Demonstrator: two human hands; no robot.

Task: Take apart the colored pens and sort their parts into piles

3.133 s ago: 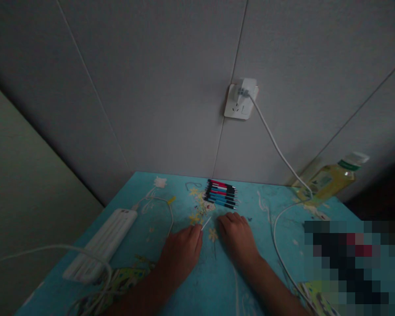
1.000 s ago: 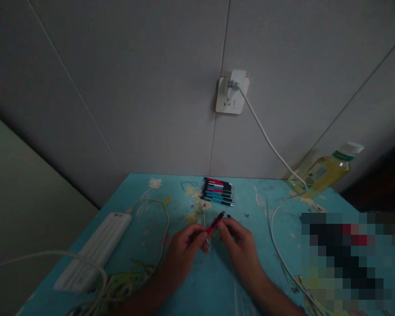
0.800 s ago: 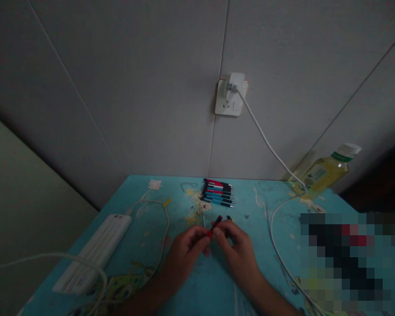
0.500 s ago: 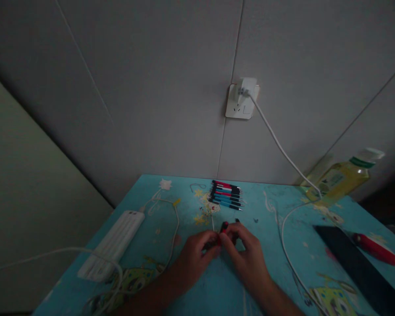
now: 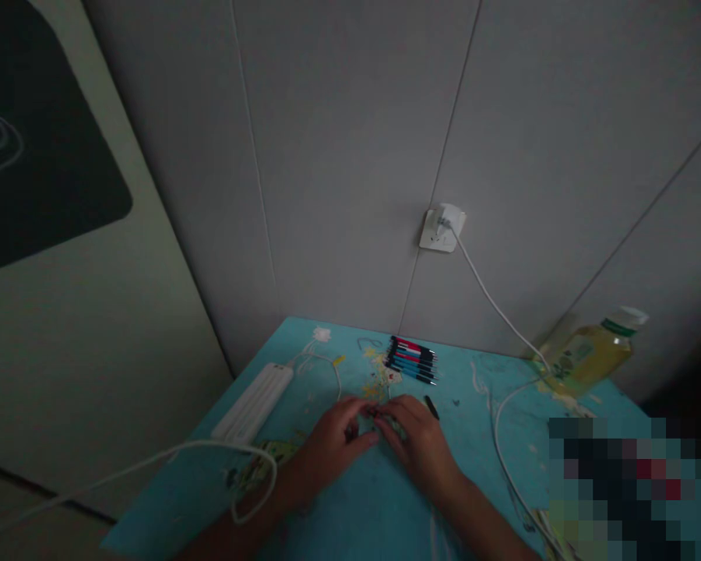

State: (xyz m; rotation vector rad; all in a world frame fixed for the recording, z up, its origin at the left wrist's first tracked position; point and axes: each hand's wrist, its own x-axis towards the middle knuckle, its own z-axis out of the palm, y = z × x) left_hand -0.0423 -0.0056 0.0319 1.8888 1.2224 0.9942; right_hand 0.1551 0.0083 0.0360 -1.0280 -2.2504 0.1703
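red, blue and black pens lie in a row on the far part of the table; nearer, the left hand and right hand meet fingertip to fingertip at a small dark piece, though i cannot tell whether either pinches it. a loose grip could drop it, and a rightward nudge could roll the slim black piece away.

- In front of the pen row, left hand and right hand are meeting at a seemingly dark piece.
- Right of the row, a bottle is sitting.
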